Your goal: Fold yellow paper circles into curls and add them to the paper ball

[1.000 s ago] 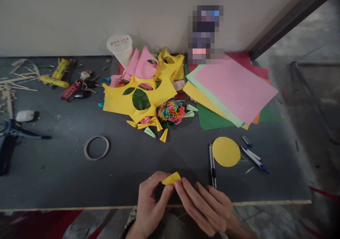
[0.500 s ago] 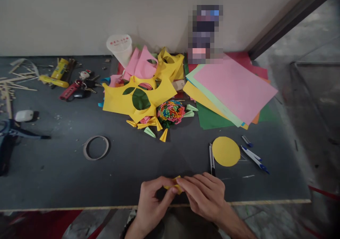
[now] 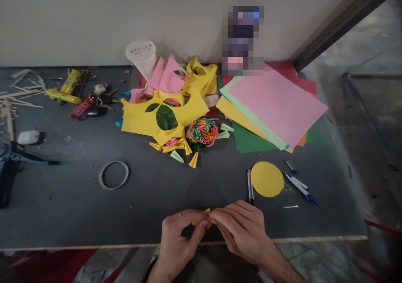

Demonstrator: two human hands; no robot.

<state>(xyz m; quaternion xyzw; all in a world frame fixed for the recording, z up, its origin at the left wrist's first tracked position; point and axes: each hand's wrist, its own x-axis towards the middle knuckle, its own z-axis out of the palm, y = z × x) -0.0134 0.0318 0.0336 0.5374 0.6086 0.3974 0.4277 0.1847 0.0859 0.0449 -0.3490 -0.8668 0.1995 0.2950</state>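
A small folded piece of yellow paper (image 3: 207, 223) is pinched between both hands above the table's front edge. My left hand (image 3: 180, 237) grips it between thumb and forefinger. On the other side, my right hand (image 3: 240, 228) has its fingertips closed on the same paper, hiding part of it. To the right of my right hand lie a utility knife (image 3: 250, 186) and a yellow paper circle (image 3: 267, 179). Several folded yellow and green paper pieces (image 3: 194, 160) lie farther back, around a ball of coiled coloured paper strips (image 3: 202, 134).
Cut yellow paper (image 3: 135, 117) lies in a heap near a lidded cup (image 3: 142, 56). Coloured sheets (image 3: 276, 102) are stacked at the back right, with a compass (image 3: 301, 188) in front. A grey ring (image 3: 103, 178), keys (image 3: 102, 102) and thin sticks (image 3: 21, 92) lie to the left.
Both hands have shifted slightly left with the yellow paper. The paper has turned a little between my fingers. The things on the table have stayed put.
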